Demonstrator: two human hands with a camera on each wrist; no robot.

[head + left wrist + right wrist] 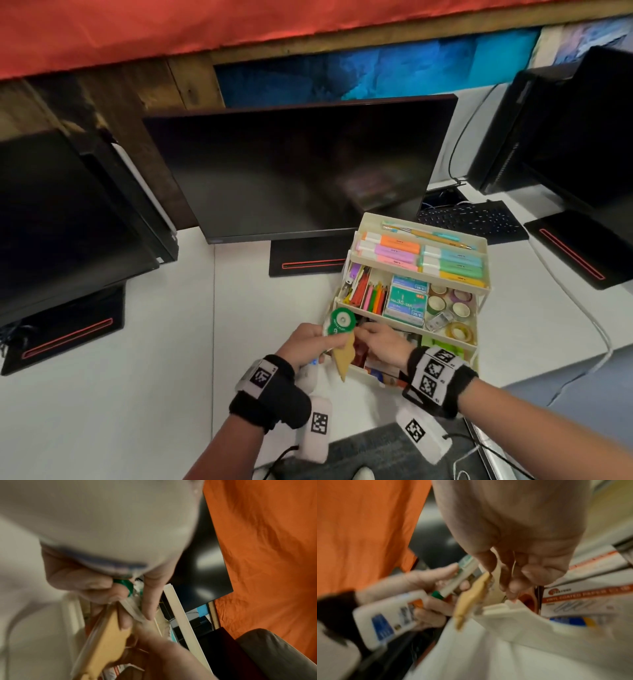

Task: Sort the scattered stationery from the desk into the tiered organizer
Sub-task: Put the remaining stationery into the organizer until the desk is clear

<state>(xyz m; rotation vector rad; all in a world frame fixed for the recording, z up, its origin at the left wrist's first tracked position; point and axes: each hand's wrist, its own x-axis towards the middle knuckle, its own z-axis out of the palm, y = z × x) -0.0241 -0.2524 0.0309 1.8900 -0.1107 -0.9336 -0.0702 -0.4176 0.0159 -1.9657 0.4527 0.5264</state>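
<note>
A cream tiered organizer (363,219) stands on the white desk, right of centre, with highlighters on top and pencils, staple boxes and tape rolls on the middle shelf. My left hand (322,344) hovers at its front left corner, gripping a green round tape dispenser (339,322), a tan cone-shaped piece (344,359) and a white glue bottle (388,618) together. My right hand (364,335) reaches across the lowest shelf. Its thumb and fingers pinch the top of the tan cone-shaped piece (471,595). Both wrist views are blurred.
A large dark monitor (298,164) stands just behind the organizer, with another monitor (58,219) at the left and a third (575,137) at the right. A black keyboard (472,219) lies behind the organizer. A white cable (582,318) runs along the desk's right side.
</note>
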